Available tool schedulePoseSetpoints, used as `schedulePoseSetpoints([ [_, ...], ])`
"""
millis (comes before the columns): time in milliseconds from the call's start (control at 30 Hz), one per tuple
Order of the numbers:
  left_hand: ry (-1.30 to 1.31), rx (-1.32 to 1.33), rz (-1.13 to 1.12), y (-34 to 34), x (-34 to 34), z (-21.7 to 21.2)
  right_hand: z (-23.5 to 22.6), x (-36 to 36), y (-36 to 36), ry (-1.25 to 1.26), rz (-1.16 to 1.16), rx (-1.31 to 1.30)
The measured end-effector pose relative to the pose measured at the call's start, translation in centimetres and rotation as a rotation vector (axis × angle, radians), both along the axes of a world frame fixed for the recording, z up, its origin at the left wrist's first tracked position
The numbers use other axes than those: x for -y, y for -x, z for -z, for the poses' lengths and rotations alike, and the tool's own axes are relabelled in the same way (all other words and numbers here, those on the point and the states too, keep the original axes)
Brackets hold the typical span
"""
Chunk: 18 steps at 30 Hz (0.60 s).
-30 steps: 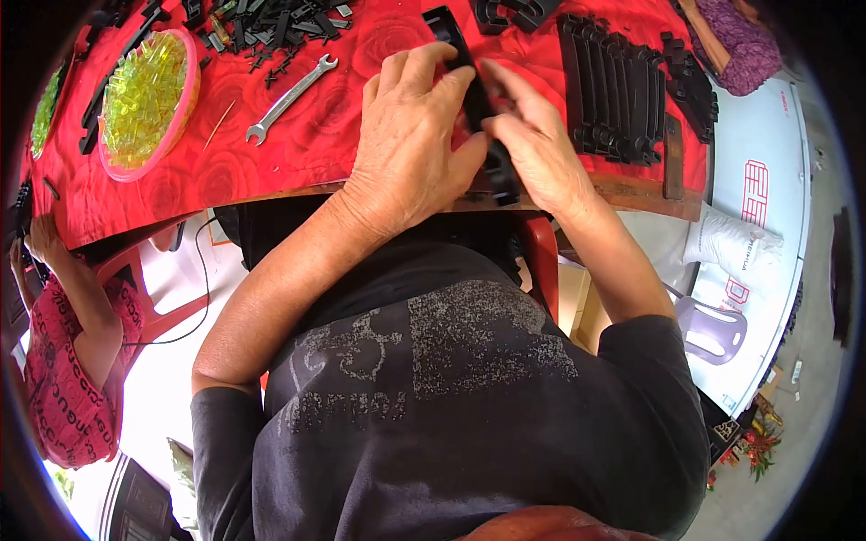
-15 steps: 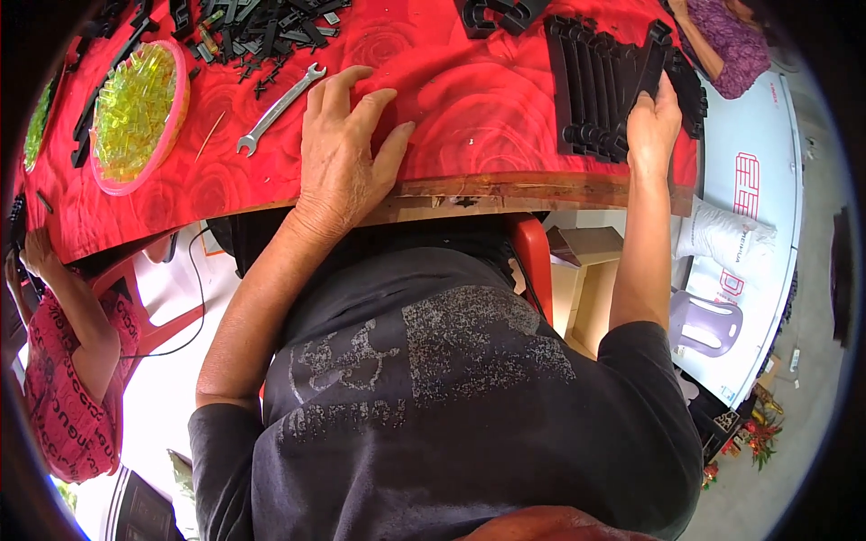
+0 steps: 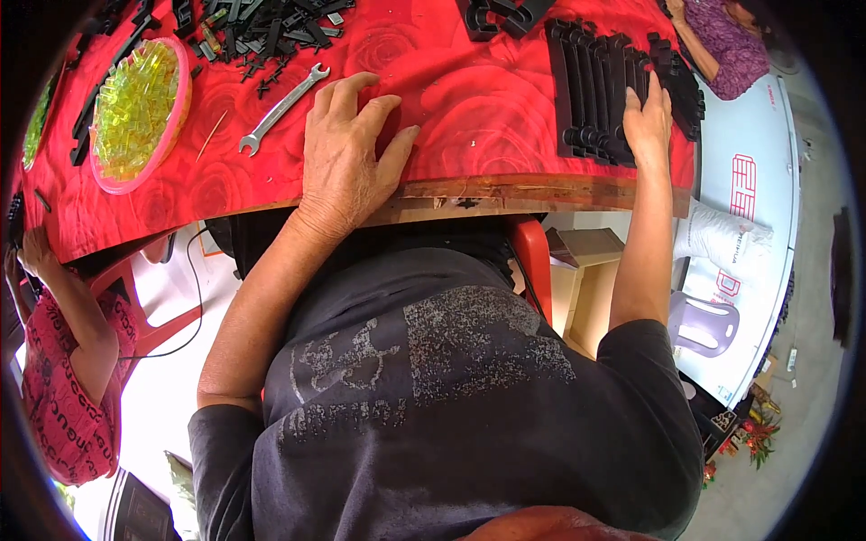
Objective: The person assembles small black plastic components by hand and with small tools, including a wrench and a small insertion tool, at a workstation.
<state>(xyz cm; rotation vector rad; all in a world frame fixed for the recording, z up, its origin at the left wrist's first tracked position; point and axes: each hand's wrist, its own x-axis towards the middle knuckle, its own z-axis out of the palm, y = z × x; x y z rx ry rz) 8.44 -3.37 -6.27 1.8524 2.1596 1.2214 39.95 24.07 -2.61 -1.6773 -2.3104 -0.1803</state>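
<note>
My left hand point(image 3: 347, 149) lies flat, fingers spread, on the red rose-patterned tablecloth point(image 3: 469, 108) near the table's front edge. It holds nothing. A silver wrench point(image 3: 281, 106) lies just left of its fingers. My right hand point(image 3: 648, 117) reaches out to the right and rests on a row of long black plastic parts point(image 3: 591, 86) laid side by side. Whether its fingers grip one of them is hidden.
A pink dish of yellow translucent pieces point(image 3: 135, 113) stands at the left. Loose small black parts point(image 3: 262, 22) lie at the back, with more black pieces point(image 3: 501, 13) beyond. Another person in red point(image 3: 63, 379) sits at the left, and one in purple point(image 3: 726, 45) at the far right.
Both hands were together on a black part at the table's middle. The right hand moved right to the row of black parts; the left hand flattened on the cloth.
</note>
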Motion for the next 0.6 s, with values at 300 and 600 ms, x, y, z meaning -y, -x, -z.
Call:
schedulePoseSetpoints([
  [300,-0.009,-0.003,-0.002,0.0,-0.1,-0.1,-1.2,0.2,-0.7,0.05,0.029,-0.073],
  [600,-0.048,0.021,0.002,0.0,-0.1,-0.1,-0.8,-1.0,-1.5,0.131,-0.01,-0.147],
])
